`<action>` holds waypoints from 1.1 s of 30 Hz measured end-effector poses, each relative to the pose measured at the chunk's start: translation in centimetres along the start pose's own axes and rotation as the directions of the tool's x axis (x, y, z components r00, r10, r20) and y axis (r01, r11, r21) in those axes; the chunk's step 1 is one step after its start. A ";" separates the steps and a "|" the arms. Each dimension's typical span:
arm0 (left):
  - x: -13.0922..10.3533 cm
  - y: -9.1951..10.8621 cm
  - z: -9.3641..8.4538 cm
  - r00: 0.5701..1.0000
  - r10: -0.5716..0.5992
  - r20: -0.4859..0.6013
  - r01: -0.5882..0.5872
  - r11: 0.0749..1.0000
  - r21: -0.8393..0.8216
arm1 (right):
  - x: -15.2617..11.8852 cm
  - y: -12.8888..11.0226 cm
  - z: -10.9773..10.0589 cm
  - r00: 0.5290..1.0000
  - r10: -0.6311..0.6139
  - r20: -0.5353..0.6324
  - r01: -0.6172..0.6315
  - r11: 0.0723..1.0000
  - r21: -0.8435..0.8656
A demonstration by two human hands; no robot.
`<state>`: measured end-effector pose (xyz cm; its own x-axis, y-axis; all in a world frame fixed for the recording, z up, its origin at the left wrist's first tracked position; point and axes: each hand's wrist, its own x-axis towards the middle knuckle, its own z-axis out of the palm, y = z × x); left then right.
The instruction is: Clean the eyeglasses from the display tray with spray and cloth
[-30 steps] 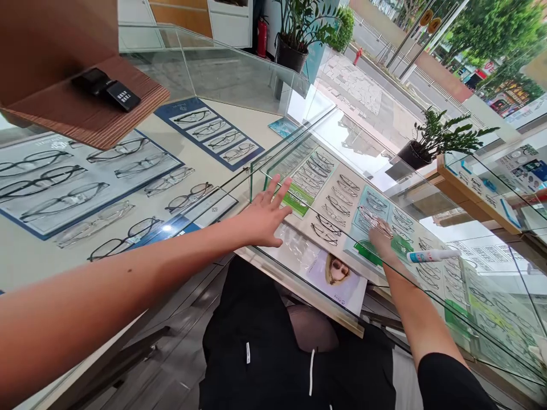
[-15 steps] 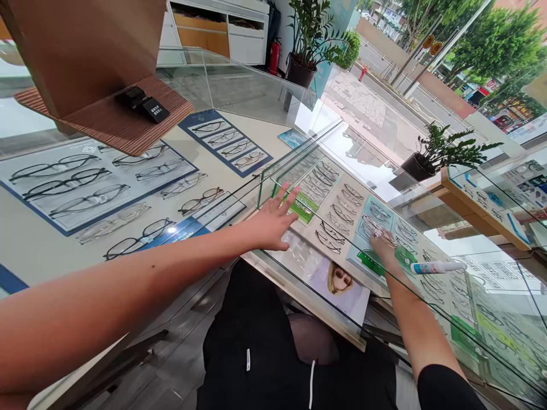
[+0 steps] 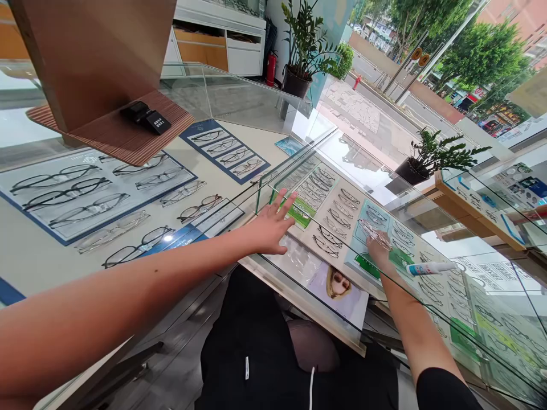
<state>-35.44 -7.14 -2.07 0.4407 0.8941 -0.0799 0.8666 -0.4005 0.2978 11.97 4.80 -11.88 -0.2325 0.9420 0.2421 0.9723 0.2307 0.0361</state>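
With its fingers spread, my left hand [image 3: 273,226] rests on the glass top near the corner of the display case [image 3: 258,199]. It holds nothing. My right hand [image 3: 379,249] reaches inside the case under the glass, its fingers closed on a pair of eyeglasses [image 3: 372,230] with a thin reddish frame. Those glasses are over a light-blue display card [image 3: 355,250], where other glasses [image 3: 376,214] lie. Dark-framed glasses [image 3: 327,240] sit to the left of that hand. Reflections on the glass partly blur the fingertips.
A white bottle [image 3: 431,268] lies on the glass top, right of my right forearm. On the left, blue-edged cards with glasses [image 3: 68,188] lie in another case. A wooden stand [image 3: 141,142] carries a black device [image 3: 147,118]. Potted plants [image 3: 412,171] stand beyond.
The view has shifted slightly, so the surroundings sit a little lower and further left. My left hand keeps its place on the glass, and my right hand still holds the eyeglasses over the card.
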 end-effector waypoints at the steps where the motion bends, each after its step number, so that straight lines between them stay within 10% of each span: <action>1: 0.0 0.0 0.0 1.000 0.001 0.004 -0.001 1.000 0.007 | 0.0 -0.4 -0.2 1.000 0.025 -0.016 -0.025 1.000 -0.004; 13: 0.1 0.3 -0.6 0.999 -0.011 0.035 0.008 0.998 0.068 | -5.6 -9.9 -5.0 0.993 -0.097 0.063 0.082 0.975 0.205; 22: 0.4 -0.3 0.4 0.999 0.012 -0.039 -0.010 0.998 0.060 | -9.8 -15.8 -15.2 0.860 -0.390 0.329 0.047 0.702 0.710; 28: 0.6 -0.5 0.7 0.997 0.019 -0.070 -0.015 0.998 0.056 | -5.5 -13.8 -23.1 0.973 -0.224 0.054 0.130 0.727 0.674; 33: 0.7 -0.5 0.7 0.997 0.020 -0.074 -0.018 0.999 0.032 | 1.6 -8.6 -21.9 0.996 0.033 0.079 -0.066 0.880 0.470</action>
<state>-35.47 -6.47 -2.95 0.4395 0.8982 -0.0030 0.8657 -0.4226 0.2684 3.69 -1.01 9.43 -0.2017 0.9654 0.1654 0.8611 0.2553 -0.4398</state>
